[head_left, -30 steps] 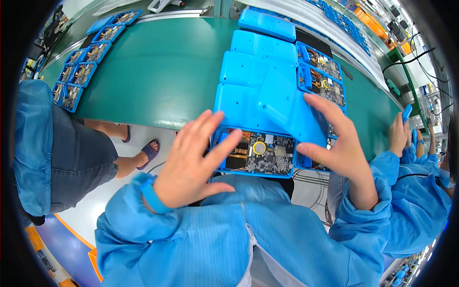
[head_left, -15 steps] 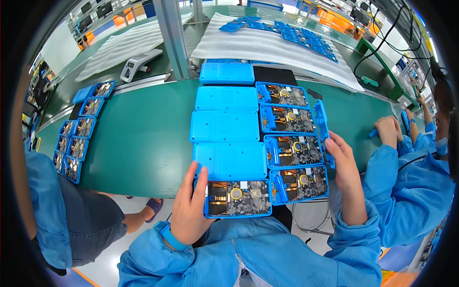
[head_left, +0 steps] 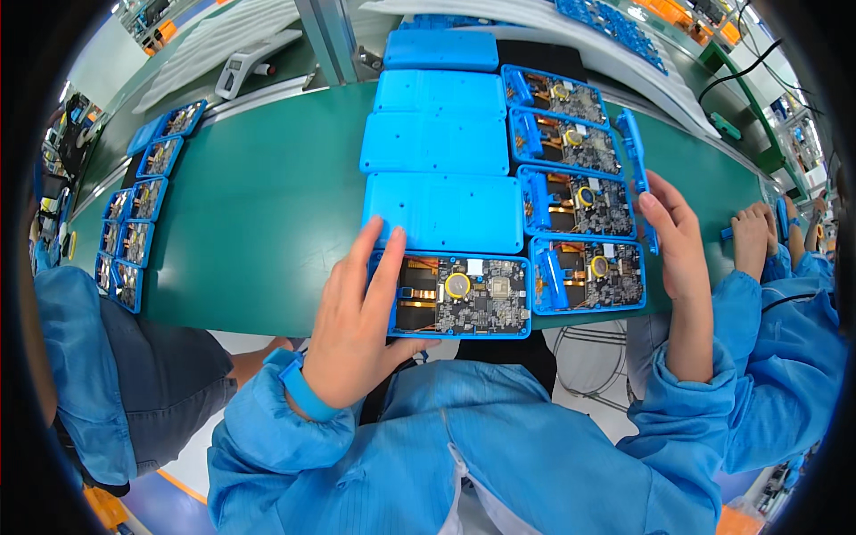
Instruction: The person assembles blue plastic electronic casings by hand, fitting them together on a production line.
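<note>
My left hand (head_left: 343,321) grips the left end of an open blue case (head_left: 529,308), fingertips over its far left corner and thumb along its near edge. A circuit board (head_left: 490,308) with a round yellow part (head_left: 457,285) shows inside. At the right, my right hand (head_left: 676,236) has its fingers closed on a blue cover (head_left: 631,147) tilted up on its edge. Closed blue cases (head_left: 443,214) lie in a column beyond the case at my left hand. Beside them runs a column of open cases (head_left: 581,201) with boards and blue cylindrical cells.
More open cases (head_left: 138,241) lie at the left end of the green table (head_left: 267,205). A metal post (head_left: 325,40), a grey handheld device (head_left: 245,67) and white foam sheets (head_left: 499,11) are at the back. People sit on both sides; a co-worker's hand (head_left: 753,232) is at the right.
The whole view has shifted, so the table and cases appear higher and larger. My hands keep nearly the same places on the open case and the blue cover.
</note>
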Demonstrator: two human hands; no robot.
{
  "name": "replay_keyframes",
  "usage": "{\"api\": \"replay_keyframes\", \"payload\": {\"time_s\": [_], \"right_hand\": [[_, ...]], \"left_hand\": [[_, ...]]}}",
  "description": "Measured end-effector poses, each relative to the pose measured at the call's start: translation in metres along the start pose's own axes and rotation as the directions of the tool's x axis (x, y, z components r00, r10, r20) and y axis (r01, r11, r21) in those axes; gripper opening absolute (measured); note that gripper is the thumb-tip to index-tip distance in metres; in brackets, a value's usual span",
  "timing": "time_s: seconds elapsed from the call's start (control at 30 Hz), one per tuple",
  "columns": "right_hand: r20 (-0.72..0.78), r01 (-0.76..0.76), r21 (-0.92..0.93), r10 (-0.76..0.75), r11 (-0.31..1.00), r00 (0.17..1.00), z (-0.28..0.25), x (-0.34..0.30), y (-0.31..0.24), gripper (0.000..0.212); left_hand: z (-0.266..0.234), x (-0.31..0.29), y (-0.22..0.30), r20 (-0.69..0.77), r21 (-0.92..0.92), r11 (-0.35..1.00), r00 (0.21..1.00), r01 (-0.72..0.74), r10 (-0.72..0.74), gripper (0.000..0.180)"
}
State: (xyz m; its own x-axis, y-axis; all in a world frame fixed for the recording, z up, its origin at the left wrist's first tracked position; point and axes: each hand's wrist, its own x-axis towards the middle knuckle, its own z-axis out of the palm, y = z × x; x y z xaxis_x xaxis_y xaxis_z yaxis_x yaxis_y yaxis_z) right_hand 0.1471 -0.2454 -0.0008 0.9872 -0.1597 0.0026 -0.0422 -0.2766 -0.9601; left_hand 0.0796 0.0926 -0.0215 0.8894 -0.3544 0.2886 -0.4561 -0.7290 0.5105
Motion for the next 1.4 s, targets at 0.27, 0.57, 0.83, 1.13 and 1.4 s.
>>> {"api": "replay_keyframes", "payload": {"time_s": [0.27, 0.57, 0.83, 1.13, 1.4], "right_hand": [[0.318, 0.491, -0.288, -0.402, 0.822, 0.859, 0.033, -0.031, -0.034, 0.073], [0.708, 0.805, -0.253, -0.464, 0.537, 0.533, 0.094, -0.044, -0.044, 0.076], [0.775, 0.822, -0.282, -0.389, 0.494, 0.499, 0.1, -0.049, -0.046, 0.079], [0.506, 0.695, -0.365, -0.494, 0.619, 0.707, 0.074, -0.039, -0.035, 0.076], [0.525, 0.707, -0.364, -0.493, 0.607, 0.694, 0.078, -0.043, -0.036, 0.075]], "left_hand": [[-0.001, -0.022, -0.008, -0.064, -0.204, 0.979, 0.997, 0.03, -0.044, 0.102], [-0.003, -0.03, -0.017, -0.107, -0.342, 0.935, 0.984, 0.096, -0.14, 0.1], [-0.016, -0.029, -0.02, -0.049, -0.314, 0.948, 0.997, 0.045, -0.063, 0.09], [-0.014, -0.021, -0.016, -0.041, -0.25, 0.96, 0.989, 0.129, -0.143, 0.045], [-0.017, -0.007, -0.01, 0.007, -0.258, 0.954, 0.988, 0.153, -0.157, 0.042]]}}
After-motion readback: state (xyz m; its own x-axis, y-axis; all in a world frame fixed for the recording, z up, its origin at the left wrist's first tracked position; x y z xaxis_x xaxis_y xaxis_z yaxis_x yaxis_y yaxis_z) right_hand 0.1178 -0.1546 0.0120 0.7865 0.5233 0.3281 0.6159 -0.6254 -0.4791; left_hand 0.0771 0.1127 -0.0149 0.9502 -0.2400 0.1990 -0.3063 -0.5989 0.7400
